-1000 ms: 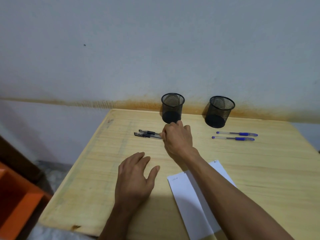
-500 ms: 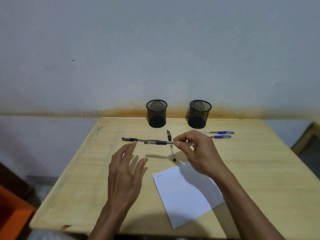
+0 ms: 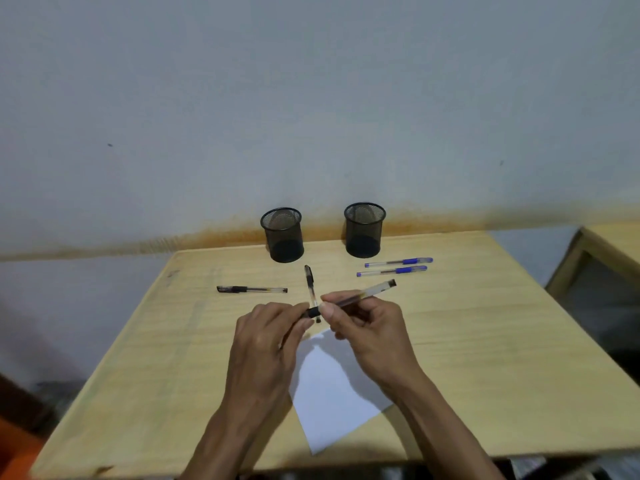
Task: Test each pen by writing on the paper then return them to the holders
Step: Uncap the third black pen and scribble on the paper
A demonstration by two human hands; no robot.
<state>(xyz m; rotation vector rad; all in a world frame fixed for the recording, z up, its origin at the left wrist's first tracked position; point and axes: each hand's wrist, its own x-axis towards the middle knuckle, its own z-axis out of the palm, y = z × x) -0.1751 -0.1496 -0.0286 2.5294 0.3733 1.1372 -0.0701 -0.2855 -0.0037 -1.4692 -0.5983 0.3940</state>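
Right hand (image 3: 372, 327) grip holds a black pen (image 3: 367, 293); left hand (image 3: 266, 336) grip pinches its cap end, above the paper (image 3: 332, 393). Beyond the grip: two more black pens (image 3: 252, 289), two blue pens (image 3: 394, 266), two mesh holders (image 3: 283, 234) near the bench (image 3: 485, 341) far edge.

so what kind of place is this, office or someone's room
Hard to say for sure; probably a plain study or work corner. A bare wooden desk stands against a stained wall, with two mesh pen holders, loose pens and paper.

Wooden table (image 3: 485, 358), two mesh holders (image 3: 282, 235), pens (image 3: 251, 289), paper (image 3: 332, 393)
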